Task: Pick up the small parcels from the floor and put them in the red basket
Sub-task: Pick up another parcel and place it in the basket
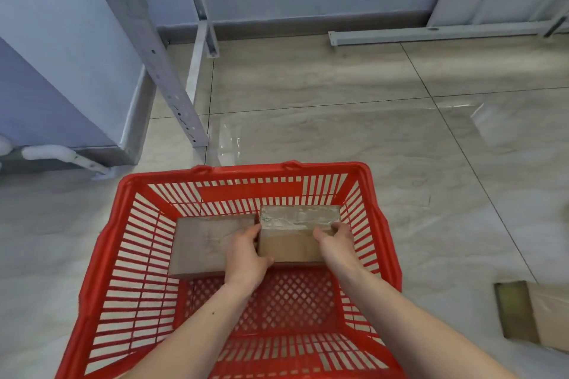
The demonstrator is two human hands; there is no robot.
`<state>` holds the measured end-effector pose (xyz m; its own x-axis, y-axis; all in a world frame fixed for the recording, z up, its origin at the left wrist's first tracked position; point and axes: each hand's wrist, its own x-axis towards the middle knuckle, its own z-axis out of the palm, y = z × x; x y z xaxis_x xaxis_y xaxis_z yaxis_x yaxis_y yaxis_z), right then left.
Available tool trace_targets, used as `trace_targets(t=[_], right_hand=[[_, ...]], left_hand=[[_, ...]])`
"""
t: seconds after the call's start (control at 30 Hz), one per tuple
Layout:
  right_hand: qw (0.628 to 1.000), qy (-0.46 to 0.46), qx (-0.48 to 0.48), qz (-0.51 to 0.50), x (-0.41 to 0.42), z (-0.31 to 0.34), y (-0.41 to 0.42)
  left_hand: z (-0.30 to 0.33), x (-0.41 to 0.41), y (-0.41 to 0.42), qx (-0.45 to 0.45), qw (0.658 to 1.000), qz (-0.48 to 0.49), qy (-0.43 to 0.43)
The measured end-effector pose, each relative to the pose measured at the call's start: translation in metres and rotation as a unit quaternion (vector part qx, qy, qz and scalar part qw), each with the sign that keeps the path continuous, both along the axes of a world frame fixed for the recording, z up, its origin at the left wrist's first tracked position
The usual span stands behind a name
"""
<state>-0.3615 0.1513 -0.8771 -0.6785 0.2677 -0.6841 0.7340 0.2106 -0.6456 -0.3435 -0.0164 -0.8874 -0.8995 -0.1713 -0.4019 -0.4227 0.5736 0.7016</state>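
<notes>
A steel rack post [167,71] is seen at the left, above the red basket [129,255] on the tiled floor [338,120]. Inside the basket, a flat cardboard parcel [200,243] lies on the left; just beside it, a taped parcel [295,224] is gripped at its two ends by the left hand [246,255] and the right hand [334,243], fingers curled over its edges. Another parcel [548,314] lies on the floor at the far right.

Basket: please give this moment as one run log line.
left hand + right hand: hold parcel in basket | second parcel: inside
</notes>
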Motion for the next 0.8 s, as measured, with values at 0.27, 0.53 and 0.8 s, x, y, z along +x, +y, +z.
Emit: trace_targets(t=[0.27,0.53,0.8], right_hand=[[0.993,0.006,0.042,0.108,0.001,-0.028,-0.002],[0.979,-0.014,0.114,0.171,0.003,-0.015,-0.007],[0.998,-0.002,-0.026,0.053,0.032,0.075,0.002]], left_hand=[[-0.018,0.004,-0.002,-0.126,0.989,-0.073,0.018],[-0.001,0.003,0.002,-0.133,0.988,-0.077,-0.011],[0.08,0.021,0.015,-0.058,0.997,-0.011,-0.045]])
